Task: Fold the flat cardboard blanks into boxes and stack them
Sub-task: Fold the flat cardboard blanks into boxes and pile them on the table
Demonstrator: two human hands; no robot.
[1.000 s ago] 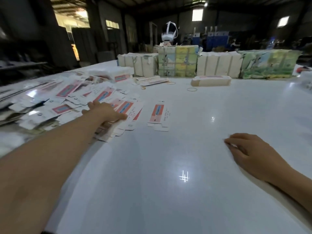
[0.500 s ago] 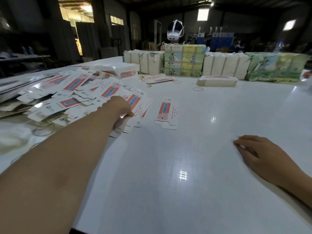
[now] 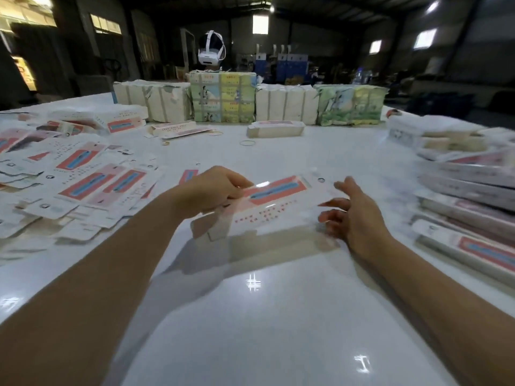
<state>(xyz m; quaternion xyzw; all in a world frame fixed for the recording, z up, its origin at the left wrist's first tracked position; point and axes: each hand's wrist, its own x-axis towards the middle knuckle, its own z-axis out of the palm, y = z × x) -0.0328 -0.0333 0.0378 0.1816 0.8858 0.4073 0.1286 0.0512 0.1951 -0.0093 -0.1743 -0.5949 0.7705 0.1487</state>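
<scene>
Cardboard, thin and glossy, makes up the flat blank [image 3: 267,206] pinched at its left end in the grip of the left hand [image 3: 213,190], thumb on top and fingers curled underneath. The blank is a long white rectangle with a red panel framing a blue strip, rows of small red print beside it, and a round punched hole near its right end; it hangs just above the table [image 3: 250,316], its shadow and reflection beneath it. The right hand [image 3: 354,215] is at the blank's right end, fingers spread and only lightly bent, fingertips [image 3: 324,204] at or just touching the edge; whether they truly touch cannot be told through the blur.

Left of the grip lies a loose heap of flat blanks [image 3: 69,185] of the same print, overlapping, too many to count. Right of the grip is a stack of folded boxes [image 3: 468,207], long and narrow, laid in slanted layers. The table is white, smooth and shiny, with light reflected on it.

Beyond the grip lie one folded box [image 3: 276,129] and two rubber bands [image 3: 247,142], thin rings. Farther back stand four wrapped bundles [image 3: 223,97] in a row, two plain white and two with colourful pictures, and a white headset [image 3: 211,52] shows above them.
</scene>
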